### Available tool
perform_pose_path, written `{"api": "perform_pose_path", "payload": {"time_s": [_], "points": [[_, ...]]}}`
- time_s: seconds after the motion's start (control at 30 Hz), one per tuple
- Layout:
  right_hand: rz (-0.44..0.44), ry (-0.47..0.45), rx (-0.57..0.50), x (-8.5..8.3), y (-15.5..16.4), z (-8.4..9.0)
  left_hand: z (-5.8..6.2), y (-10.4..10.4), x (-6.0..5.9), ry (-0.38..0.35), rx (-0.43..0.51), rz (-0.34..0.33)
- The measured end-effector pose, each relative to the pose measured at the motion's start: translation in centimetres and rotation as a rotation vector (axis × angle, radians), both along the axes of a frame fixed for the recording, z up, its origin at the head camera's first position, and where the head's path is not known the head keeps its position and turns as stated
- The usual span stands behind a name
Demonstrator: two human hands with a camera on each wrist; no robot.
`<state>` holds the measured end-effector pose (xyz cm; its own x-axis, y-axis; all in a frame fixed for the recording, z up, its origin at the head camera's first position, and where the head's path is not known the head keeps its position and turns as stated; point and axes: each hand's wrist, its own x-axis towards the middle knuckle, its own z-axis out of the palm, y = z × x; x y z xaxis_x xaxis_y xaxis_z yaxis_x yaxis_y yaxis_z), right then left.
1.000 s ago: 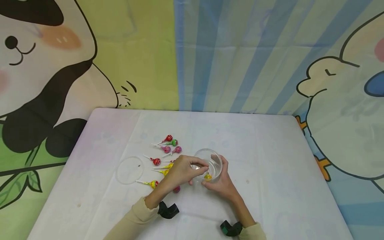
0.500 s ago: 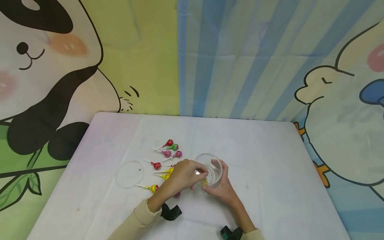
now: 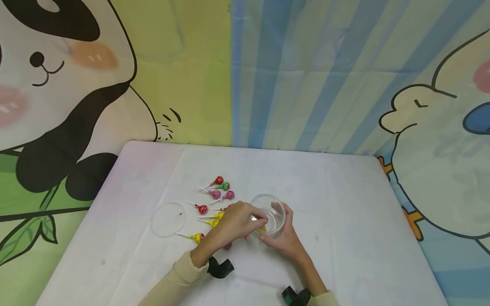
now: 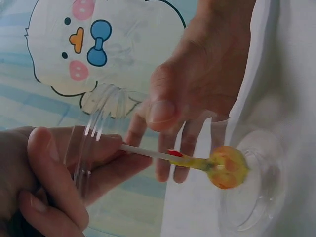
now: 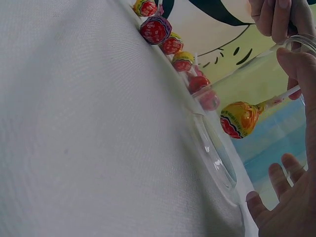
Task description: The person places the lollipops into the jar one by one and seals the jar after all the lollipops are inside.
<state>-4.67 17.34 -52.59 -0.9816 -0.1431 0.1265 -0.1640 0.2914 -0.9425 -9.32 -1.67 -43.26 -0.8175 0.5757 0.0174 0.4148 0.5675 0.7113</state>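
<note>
Pinching a yellow lollipop (image 4: 226, 168), left grip (image 3: 237, 221); right grip (image 3: 281, 240) seemingly cups the cup (image 3: 276, 208).

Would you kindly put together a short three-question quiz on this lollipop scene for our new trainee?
1. True or false: the left hand pinches the stick of the yellow lollipop.
2. Where is that lollipop's head? A. On the round lid. B. Inside the clear cup. C. Among the loose lollipops on the table.
3. Fill in: the right hand holds the ____.

Key:
1. True; thumb and fingers pinch the white stick.
2. B; the wrist views show it within the cup, near its bottom.
3. Clear cup, which is tipped towards the left hand.
</note>
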Motion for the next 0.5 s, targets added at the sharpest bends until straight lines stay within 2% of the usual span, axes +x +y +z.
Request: {"api": "perform_pose_path", "payload": {"time_s": [0.13, 0.23, 0.3, 0.4, 0.5], "points": [[0.006, 0.007, -0.015, -0.1, 0.0, -0.1, 0.5, 0.2, -0.2, -0.013, -0.043, -0.016], [0.014, 0.01, -0.013, -0.1, 0.0, -0.2, 0.3, -0.1, -0.2, -0.028, -0.001, -0.029], [0.015, 0.019, -0.002, 0.0, -0.1, -0.3, -0.2, -0.6, 0.0, 0.001, 0.114, -0.035], [-0.003, 0.022, 0.004, 0.0, -0.2, -0.3, -1.0, -2.1, 0.3, 0.081, 0.345, -0.042], [-0.025, 0.01, 0.007, -0.1, -0.2, -0.3, -1.7, -4.4, 0.8, 0.098, 0.509, -0.014]]}}
